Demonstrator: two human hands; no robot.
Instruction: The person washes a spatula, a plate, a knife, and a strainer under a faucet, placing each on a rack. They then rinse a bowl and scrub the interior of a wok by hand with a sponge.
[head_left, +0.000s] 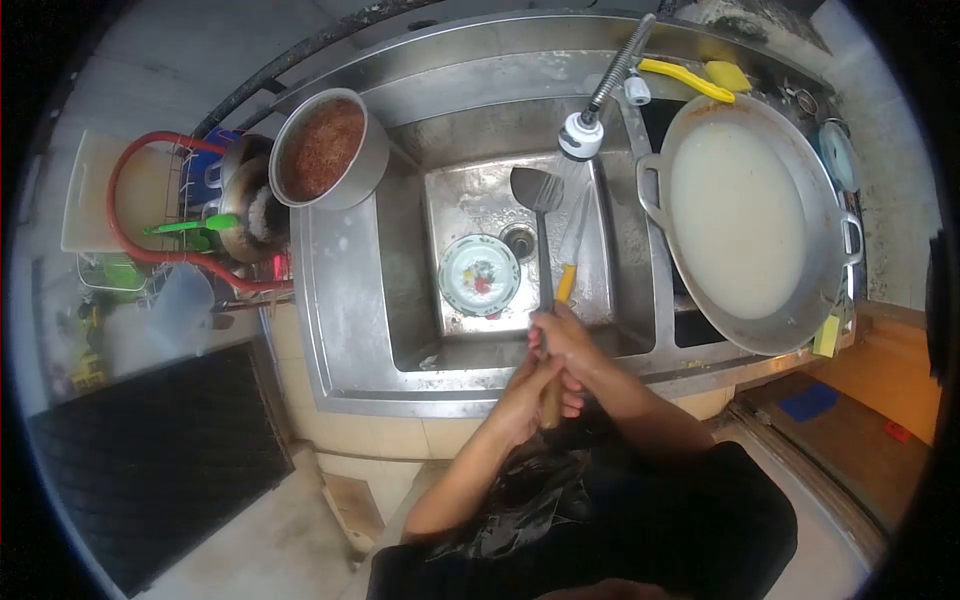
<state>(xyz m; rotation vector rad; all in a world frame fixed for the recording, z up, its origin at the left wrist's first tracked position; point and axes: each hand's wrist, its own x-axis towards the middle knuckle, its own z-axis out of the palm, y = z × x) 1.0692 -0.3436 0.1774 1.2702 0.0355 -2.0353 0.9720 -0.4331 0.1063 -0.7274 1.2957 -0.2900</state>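
Both my hands are on a long metal spatula point(545, 255) with a wooden handle, its slotted blade reaching over the sink. My left hand point(520, 400) is closed round the lower handle, close to my body. Higher up, around the shaft, my right hand point(563, 342) is wrapped, fingers partly hidden. Just beyond it, a knife with a yellow handle point(567, 280) lies in the sink point(450, 190), blade pointing away. A white plate point(465, 262) with a green rim and floral centre sits left of the spatula. Above the blade hangs the white faucet head point(580, 137).
A large two-handled pan point(690, 115) of cloudy liquid stands on the right. On the left counter is a metal pot point(372, 165) with reddish-brown contents. A yellow-handled tool point(685, 77) and a yellow sponge point(727, 75) lie behind the pan. A red hose point(115, 190) loops at far left.
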